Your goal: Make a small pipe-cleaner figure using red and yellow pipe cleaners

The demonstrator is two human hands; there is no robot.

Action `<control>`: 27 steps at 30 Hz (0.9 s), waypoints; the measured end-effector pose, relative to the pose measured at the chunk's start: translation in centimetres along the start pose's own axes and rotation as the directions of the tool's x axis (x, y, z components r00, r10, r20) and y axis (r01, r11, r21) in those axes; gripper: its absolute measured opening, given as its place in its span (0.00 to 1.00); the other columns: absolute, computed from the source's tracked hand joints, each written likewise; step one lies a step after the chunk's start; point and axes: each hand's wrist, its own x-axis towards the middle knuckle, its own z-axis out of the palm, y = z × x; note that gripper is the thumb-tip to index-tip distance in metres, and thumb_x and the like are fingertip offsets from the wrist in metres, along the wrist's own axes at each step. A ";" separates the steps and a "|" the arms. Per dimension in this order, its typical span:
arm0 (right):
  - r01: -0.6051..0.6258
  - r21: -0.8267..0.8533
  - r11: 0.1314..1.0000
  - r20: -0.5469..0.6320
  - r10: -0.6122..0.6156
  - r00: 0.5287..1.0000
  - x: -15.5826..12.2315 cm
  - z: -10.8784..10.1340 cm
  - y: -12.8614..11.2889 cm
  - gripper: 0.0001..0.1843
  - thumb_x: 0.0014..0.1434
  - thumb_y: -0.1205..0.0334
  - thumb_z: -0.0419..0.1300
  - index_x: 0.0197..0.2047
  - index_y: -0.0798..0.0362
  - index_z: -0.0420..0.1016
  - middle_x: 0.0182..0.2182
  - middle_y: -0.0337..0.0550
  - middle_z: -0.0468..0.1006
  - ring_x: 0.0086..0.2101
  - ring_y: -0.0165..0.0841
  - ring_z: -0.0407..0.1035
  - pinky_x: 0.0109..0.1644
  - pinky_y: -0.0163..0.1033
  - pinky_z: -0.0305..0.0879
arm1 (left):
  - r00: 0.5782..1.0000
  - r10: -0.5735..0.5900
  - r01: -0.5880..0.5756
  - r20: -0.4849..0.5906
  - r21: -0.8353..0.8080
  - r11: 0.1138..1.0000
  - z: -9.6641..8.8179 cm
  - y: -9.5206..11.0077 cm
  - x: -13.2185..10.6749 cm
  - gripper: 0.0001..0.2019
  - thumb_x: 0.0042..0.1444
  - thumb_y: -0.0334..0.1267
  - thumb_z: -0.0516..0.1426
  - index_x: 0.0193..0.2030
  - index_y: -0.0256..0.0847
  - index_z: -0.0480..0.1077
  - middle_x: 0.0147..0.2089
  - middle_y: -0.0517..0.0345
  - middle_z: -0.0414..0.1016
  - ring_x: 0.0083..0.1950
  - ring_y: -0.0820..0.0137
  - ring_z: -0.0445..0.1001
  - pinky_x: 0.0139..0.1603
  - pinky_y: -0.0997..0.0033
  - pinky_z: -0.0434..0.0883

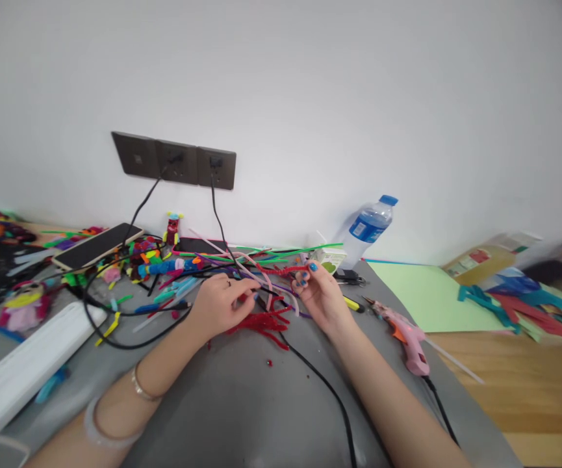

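Observation:
Between the thumb and fingers of my right hand is a red pipe cleaner, pointing left above the table. My left hand is closed, its thumb and forefinger drawn together; whatever may be between them is too small to make out. Just below and right of the left fingers lies a pile of red pipe cleaners. Pale pink pipe cleaners and green ones lie behind the hands.
On the right lies a pink glue gun. A water bottle leans against the wall. A white power strip, a phone and several small pipe-cleaner figures are at left. Black cables cross the grey table.

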 end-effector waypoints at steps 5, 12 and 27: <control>-0.009 -0.015 1.000 -0.011 0.009 1.000 0.3 -0.3 0.4 0.17 0.39 0.58 0.77 0.34 0.49 0.79 0.22 0.33 0.73 0.24 0.24 0.65 0.30 0.29 0.66 | 0.970 -0.240 0.243 0.044 -0.078 0.967 0.5 -0.7 0.2 0.14 0.57 0.31 0.55 0.50 0.42 0.72 0.43 0.54 0.81 0.44 0.63 0.75 0.48 0.62 0.68; -0.010 -0.427 0.904 0.132 0.073 0.989 -0.6 0.5 1.0 0.13 0.43 0.56 0.73 0.30 0.53 0.79 0.22 0.34 0.72 0.21 0.24 0.59 0.25 0.31 0.54 | 0.787 -0.527 0.570 0.322 -0.706 0.420 2.0 -0.9 0.3 0.17 0.56 0.47 0.59 0.45 0.36 0.74 0.29 0.55 0.79 0.26 0.72 0.71 0.29 0.73 0.68; -0.006 -0.298 0.954 0.220 0.075 0.973 2.5 5.3 4.2 0.20 0.46 0.48 0.71 0.32 0.52 0.72 0.22 0.31 0.67 0.22 0.25 0.58 0.27 0.32 0.54 | 0.698 -0.626 0.560 0.347 -0.810 0.175 1.6 -2.3 0.4 0.20 0.49 0.49 0.66 0.43 0.37 0.74 0.34 0.51 0.82 0.29 0.70 0.77 0.33 0.72 0.74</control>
